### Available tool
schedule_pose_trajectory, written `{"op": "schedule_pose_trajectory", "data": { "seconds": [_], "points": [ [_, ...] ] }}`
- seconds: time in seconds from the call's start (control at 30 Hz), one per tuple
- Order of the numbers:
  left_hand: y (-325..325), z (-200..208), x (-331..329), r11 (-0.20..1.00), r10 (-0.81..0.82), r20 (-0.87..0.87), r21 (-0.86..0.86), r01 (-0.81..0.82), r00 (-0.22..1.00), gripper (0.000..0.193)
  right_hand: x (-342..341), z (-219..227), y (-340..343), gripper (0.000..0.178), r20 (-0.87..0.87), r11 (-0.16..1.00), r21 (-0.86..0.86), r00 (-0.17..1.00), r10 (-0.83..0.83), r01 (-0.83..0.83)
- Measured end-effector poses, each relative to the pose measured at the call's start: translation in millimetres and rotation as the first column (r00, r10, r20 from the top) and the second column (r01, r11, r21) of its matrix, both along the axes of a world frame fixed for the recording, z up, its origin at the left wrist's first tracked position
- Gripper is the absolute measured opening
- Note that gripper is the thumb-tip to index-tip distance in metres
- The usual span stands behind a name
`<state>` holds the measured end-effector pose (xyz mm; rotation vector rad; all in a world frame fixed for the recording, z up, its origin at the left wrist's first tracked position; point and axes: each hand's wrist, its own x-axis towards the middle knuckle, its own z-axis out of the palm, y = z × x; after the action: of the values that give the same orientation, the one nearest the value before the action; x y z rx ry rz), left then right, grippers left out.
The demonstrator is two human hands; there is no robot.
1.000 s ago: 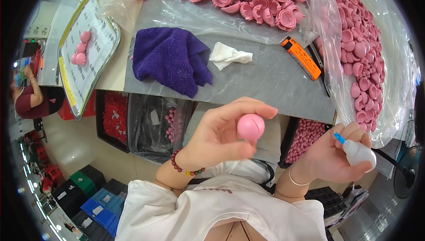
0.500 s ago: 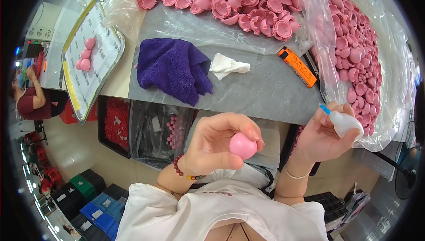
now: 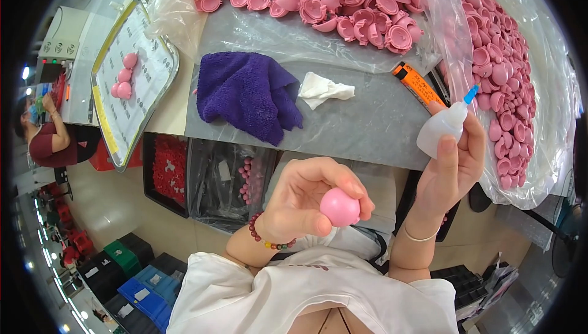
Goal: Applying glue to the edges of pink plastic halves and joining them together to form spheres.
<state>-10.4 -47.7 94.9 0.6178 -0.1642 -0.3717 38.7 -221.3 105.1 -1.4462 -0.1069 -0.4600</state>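
Note:
A smooth pink ball is pinched between the thumb and fingers of my left hand, just off the table's front edge. My right hand grips a small translucent squeeze bottle whose thin blue nozzle tip points up and away to the right. The bottle and the ball are well apart. Loose pink half shells lie heaped on plastic at the back of the table. More pink half shells fill a clear plastic bag to the right.
A purple cloth and a crumpled white wipe lie on the grey table. An orange cutter knife is behind my right hand. Pink balls rest on a papered tray at left. Bins stand below. Another person sits far left.
My right hand has turned the squeeze bottle: its nozzle pointed up and left before and now points up and right. The left hand still holds the ball, almost unmoved.

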Motion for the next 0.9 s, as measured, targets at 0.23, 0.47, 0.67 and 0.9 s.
{"op": "schedule_pose_trajectory", "data": {
  "seconds": [0.23, 0.47, 0.67, 0.9],
  "points": [
    [-5, 2, -1, 0.999, 0.009, -0.014, 0.043, -0.008, 1.000, 0.048, -4, -3, -1, 0.034, -0.024, 1.000, -0.002, 1.000, 0.016, -0.016],
    [-7, -4, 5, 0.989, 0.068, 0.147, -0.138, -0.047, 0.987, 0.055, -6, -4, -2, 0.034, -0.033, 0.999, 0.028, 0.999, 0.029, -0.028],
    [-8, 6, 0, 0.993, 0.097, 0.045, 0.067, -0.100, 0.994, 0.050, -7, -5, -4, 0.034, -0.028, 0.997, 0.048, 0.998, 0.063, -0.061],
    [-12, 15, 2, 0.969, 0.173, 0.076, 0.165, -0.184, 0.982, 0.050, -8, -5, -5, 0.034, -0.041, 0.996, 0.058, 0.996, 0.076, -0.074]
  ]
}}
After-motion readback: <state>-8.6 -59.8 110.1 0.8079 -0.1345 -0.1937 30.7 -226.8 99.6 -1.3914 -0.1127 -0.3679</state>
